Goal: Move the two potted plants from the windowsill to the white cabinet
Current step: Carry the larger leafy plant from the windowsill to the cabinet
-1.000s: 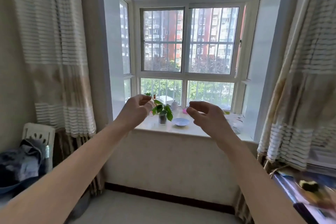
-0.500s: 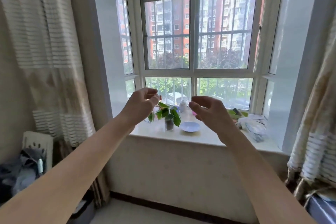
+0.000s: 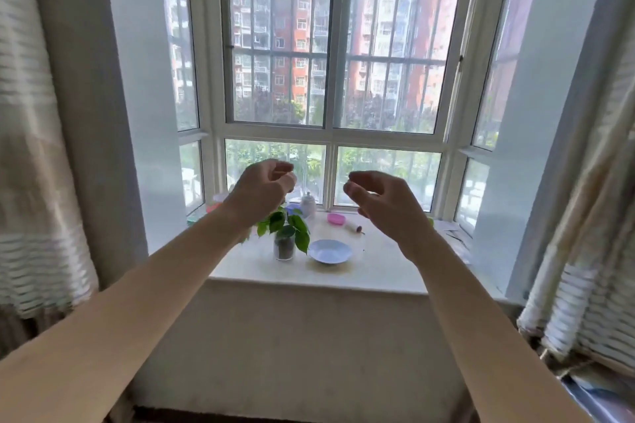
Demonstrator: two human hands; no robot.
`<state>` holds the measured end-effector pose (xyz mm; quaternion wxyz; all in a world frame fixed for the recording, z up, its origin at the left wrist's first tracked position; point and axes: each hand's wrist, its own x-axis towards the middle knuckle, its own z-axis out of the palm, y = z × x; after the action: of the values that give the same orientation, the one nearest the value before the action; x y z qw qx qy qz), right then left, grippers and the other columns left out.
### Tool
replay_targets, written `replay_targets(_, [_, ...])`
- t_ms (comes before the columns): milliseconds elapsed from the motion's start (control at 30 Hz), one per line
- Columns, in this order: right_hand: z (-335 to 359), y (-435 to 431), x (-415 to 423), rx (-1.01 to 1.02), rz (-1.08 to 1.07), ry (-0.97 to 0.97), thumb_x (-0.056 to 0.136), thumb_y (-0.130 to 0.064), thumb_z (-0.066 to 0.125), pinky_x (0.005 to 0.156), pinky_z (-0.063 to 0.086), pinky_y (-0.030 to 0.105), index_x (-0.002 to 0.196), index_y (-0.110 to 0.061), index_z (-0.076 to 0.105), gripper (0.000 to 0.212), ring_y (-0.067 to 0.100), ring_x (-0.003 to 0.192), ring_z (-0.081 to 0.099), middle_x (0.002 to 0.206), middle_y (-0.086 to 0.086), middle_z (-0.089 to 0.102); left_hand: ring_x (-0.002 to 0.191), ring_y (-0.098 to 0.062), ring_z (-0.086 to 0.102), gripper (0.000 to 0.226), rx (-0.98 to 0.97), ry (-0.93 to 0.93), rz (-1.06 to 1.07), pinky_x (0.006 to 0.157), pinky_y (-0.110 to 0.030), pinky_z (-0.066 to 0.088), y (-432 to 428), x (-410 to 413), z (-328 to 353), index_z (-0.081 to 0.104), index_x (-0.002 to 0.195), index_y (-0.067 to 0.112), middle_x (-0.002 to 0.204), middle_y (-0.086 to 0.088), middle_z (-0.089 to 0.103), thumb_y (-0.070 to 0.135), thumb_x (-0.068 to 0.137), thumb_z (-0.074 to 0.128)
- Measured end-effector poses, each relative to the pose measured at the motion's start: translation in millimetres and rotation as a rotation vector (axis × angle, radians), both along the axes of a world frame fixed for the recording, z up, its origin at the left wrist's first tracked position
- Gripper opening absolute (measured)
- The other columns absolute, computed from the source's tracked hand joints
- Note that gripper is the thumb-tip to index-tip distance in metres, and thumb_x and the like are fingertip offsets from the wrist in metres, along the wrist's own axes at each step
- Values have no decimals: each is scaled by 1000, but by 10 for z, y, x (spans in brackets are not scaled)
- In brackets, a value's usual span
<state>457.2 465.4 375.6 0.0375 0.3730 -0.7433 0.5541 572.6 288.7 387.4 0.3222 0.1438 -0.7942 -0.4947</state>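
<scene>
Reaching forward at mid-frame, the left hand (image 3: pixel 263 191) and right hand (image 3: pixel 381 206) hover loosely curled, grasping nothing, above the windowsill (image 3: pixel 374 271), where a potted plant (image 3: pixel 286 233) stands beside a white dish (image 3: pixel 330 251).

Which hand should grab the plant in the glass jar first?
Probably left. The left hand hovers just above the plant; the right hand is off to the side, beyond the dish. Both are empty.

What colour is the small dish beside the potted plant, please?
Pale blue-white dish, head view.
</scene>
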Motion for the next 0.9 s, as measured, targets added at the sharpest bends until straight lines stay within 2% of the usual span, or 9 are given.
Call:
replay_targets(300, [-162, -940, -554, 39, -7, -2, 94, -31, 68, 104, 52, 40, 130, -14, 66, 40, 14, 111, 68, 125, 0, 72, 116, -26, 62, 35, 12, -38, -2, 101, -46, 51, -928, -583, -232, 58, 131, 10, 123, -9, 67, 18, 97, 56])
replay_targets(467, [-277, -1533, -1058, 58, 30, 0, 94, -29, 69, 94, 52, 30, 129, -11, 66, 39, 11, 102, 68, 124, 2, 72, 116, -26, 62, 34, -5, -71, 45, 103, -46, 49, -1391, -912, -310, 58, 130, 8, 121, -9, 65, 19, 98, 55])
replay_targets(600, [-307, -2043, -1507, 57, 95, 9, 95, -27, 68, 76, 48, 15, 131, -11, 64, 39, 9, 101, 66, 127, 2, 70, 118, -24, 61, 36, -37, -90, 105, 105, -46, 48, -1785, -1263, -260, 58, 132, 12, 126, -5, 65, 22, 97, 56])
replay_targets(700, [-290, -2296, -1665, 54, 121, 27, 95, -30, 68, 77, 46, 16, 132, -11, 63, 42, 9, 102, 66, 129, 3, 70, 117, -23, 62, 35, -50, -101, 127, 104, -45, 48, -1966, -1357, -209, 60, 130, 13, 124, -3, 66, 22, 96, 56])
replay_targets(733, [-281, -2668, -1976, 47, 150, 12, 95, -30, 68, 78, 46, 16, 132, -11, 63, 43, 9, 102, 66, 129, 2, 70, 116, -23, 62, 34, -57, -108, 170, 104, -44, 49, -2274, -1671, -194, 60, 129, 13, 124, -3, 66, 22, 96, 56])
replay_targets(900, [-302, -3188, -2295, 46, 212, 3, 95, -30, 68, 90, 48, 27, 132, -11, 63, 43, 10, 101, 66, 129, 3, 70, 112, -24, 64, 28, -56, -98, 227, 99, -44, 53, -2697, -1993, -200, 62, 123, 13, 122, -7, 67, 19, 97, 56])
